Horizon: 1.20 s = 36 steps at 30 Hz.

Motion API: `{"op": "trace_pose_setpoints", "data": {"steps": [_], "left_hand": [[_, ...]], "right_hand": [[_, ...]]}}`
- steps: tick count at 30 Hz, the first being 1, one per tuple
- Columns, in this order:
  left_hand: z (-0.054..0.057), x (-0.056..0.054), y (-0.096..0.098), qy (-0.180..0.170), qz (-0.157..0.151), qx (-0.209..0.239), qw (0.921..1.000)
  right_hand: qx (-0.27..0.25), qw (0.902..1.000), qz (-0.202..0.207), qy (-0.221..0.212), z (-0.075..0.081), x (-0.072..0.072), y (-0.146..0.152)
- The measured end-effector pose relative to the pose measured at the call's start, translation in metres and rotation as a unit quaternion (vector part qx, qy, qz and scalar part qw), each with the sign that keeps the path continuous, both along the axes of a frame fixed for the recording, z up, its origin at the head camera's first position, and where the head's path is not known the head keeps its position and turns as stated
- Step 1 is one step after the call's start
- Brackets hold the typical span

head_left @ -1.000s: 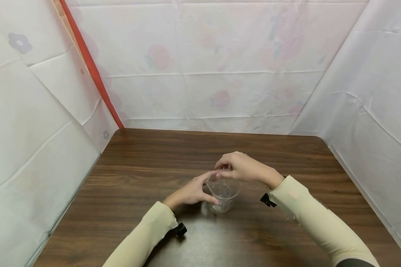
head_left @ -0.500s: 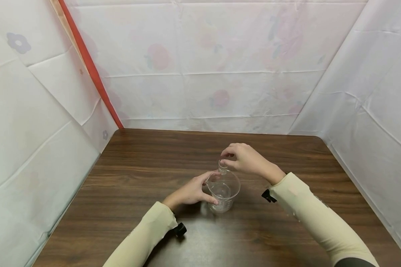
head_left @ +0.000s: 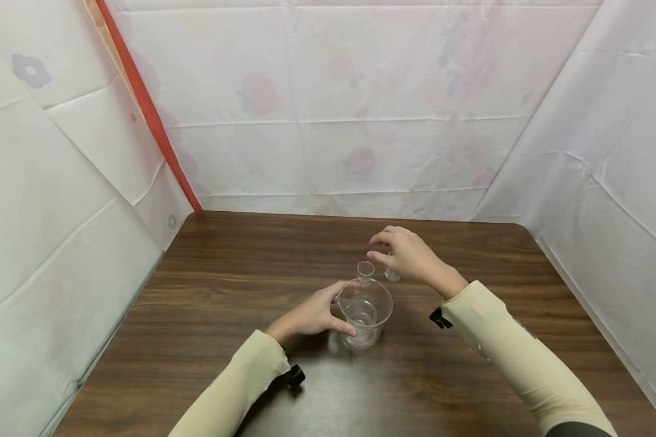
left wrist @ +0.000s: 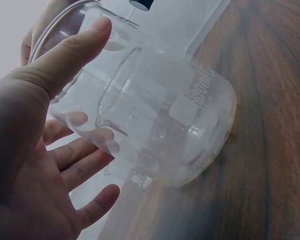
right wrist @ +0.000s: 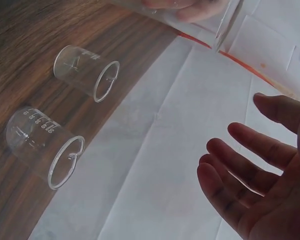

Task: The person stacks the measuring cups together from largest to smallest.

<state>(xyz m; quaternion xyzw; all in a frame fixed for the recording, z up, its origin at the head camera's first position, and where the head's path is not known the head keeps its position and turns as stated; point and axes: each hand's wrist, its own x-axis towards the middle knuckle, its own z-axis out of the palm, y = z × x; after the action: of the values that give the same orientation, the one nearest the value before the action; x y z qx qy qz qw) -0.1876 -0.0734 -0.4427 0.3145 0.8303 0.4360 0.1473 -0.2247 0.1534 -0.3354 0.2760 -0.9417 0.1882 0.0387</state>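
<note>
My left hand (head_left: 317,312) grips a large clear glass beaker (head_left: 379,325) standing on the table, thumb on the near side and fingers round the far side. Through its wall in the left wrist view, a second, smaller rim with a spout (left wrist: 110,122) shows inside. Just behind the beaker stands a small glass beaker (head_left: 365,269). Another small beaker (head_left: 392,275) is to its right, partly covered by my right hand (head_left: 407,255). That hand hovers with loosely bent, spread fingers, holding nothing. Both the left small beaker (right wrist: 85,72) and the right one (right wrist: 42,145) stand apart in the right wrist view.
The dark wood tabletop (head_left: 224,273) stretches out on both sides of the beakers. Pale patterned cloth (head_left: 333,158) hangs at the back and sides, with a red strip (head_left: 153,115) at the back left corner.
From the large beaker's far rim, my right hand has moved back and right, letting go of the left small beaker. Both small beakers now show. The left hand keeps its grip.
</note>
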Motion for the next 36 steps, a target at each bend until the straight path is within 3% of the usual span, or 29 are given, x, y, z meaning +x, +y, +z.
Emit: {"op": "trace_pose_setpoints", "data": {"steps": [15, 24, 36], "left_hand": [[-0.003, 0.001, 0.001, -0.001, 0.01, 0.001, 0.9999], [-0.002, 0.002, 0.0, 0.001, 0.009, 0.021, 0.9997], [-0.004, 0.004, 0.0, 0.003, 0.019, 0.011, 0.9998]], "right_hand": [[-0.016, 0.9988, -0.047, -0.001, -0.01, -0.008, 0.009], [-0.01, 0.9983, -0.058, 0.004, -0.018, -0.014, 0.013], [0.006, 0.9963, -0.085, -0.003, -0.024, -0.018, 0.017]]}}
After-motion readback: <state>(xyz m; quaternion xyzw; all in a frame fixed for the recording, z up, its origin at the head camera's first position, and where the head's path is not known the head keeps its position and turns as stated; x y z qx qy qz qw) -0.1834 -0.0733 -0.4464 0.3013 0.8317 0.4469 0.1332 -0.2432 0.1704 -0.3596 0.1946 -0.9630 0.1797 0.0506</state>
